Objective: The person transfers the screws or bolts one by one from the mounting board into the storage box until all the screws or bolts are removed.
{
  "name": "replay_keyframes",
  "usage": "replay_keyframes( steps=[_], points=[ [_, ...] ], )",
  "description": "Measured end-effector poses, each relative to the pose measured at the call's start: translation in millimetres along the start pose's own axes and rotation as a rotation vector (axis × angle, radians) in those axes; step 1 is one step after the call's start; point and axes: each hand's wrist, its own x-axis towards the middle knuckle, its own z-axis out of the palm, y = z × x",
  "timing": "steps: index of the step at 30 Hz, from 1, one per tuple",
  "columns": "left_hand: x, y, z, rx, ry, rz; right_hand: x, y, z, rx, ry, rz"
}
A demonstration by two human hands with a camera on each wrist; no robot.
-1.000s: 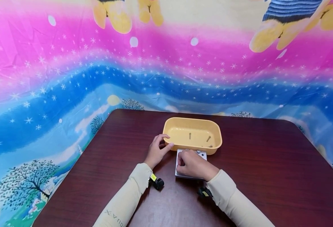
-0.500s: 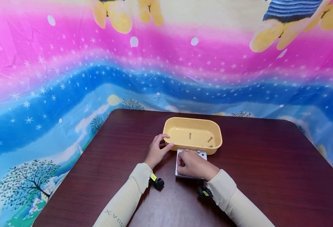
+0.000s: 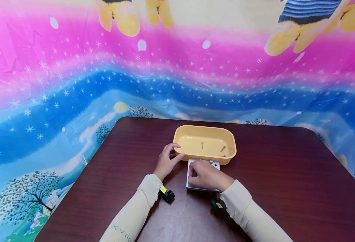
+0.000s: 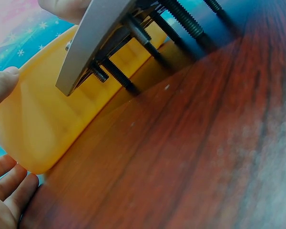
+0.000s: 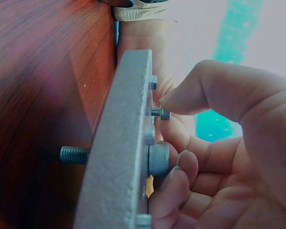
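In the head view, my left hand [image 3: 165, 161] grips the front left corner of a yellow plastic box [image 3: 180, 156], thumb on the outer wall and a finger over the rim. My right hand [image 3: 207, 174] is over a silver metal plate [image 3: 191, 186] just in front of the box. The right wrist view shows its thumb and forefinger pinching the head of a thin screw [image 5: 165, 114] standing in the plate. Other fingers lie around a thicker bolt head [image 5: 159, 160]. Threaded bolt shanks [image 4: 117, 74] stick out under the plate in the left wrist view.
Inside the box lie several loose screws [image 3: 202, 145]. Everything stands on a dark red-brown wooden table [image 3: 274, 174]. A printed cloth [image 3: 177, 74] hangs behind its far edge. Black wrist cameras [image 3: 169, 195] sit close to the table surface.
Both hands, the plate and the box keep their places. One loose screw on the right side of the box has shifted slightly.
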Motion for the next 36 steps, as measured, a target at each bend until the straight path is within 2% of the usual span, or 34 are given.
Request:
replay_keyframes(
  steps=[7,15,23,31,36],
  points=[
    [-0.3,2.5,0.9,-0.009,0.001,0.007,0,2,0,0.060,-0.003,0.007],
    [-8.2,35.7,-4.3,-0.002,-0.005,0.019,1,4,1,0.080,0.030,-0.001],
    [-9.2,38.5,-4.6,-0.004,-0.002,0.021,1,5,1,0.088,0.042,-0.040],
    [-9.6,38.4,-3.7,-0.015,-0.003,0.012,0,6,-2,0.155,0.000,-0.077],
    [-9.4,37.6,-3.6,-0.015,0.001,0.011,0,5,-3,0.182,-0.031,-0.072]
  ],
)
